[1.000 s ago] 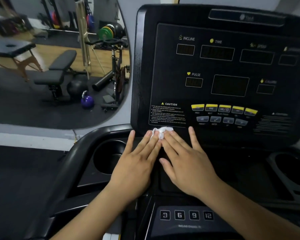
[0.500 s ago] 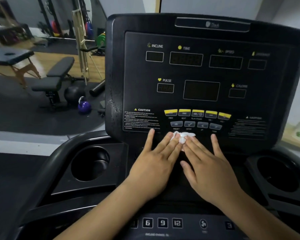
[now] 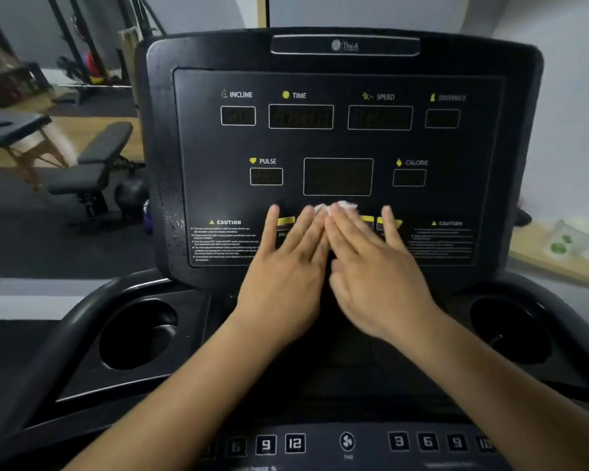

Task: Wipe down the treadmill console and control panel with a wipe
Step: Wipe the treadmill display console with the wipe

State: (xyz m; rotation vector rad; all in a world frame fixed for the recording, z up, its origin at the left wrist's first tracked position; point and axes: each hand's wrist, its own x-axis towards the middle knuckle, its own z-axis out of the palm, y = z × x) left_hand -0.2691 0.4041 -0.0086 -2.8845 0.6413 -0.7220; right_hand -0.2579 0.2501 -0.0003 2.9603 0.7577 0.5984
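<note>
- The number-key strip [image 3: 295, 443] nearest the body probably still needs wiping.
- Left hand [image 3: 283, 266] and right hand [image 3: 378, 277] lie flat side by side, fingers straight, pressing the wipe [image 3: 335, 207] under their fingertips.
- Within the last second they slid it up from the console's lower lip onto the yellow buttons [image 3: 286, 220].
- Beyond, the console [image 3: 490, 62] offers open panel up to its top rim.

Grey wall [image 3: 388, 11] behind; on the left a weight bench [image 3: 92, 164] & massage table [image 3: 11, 127], dark mat [image 3: 31, 239], wood floor [image 3: 62, 124].
</note>
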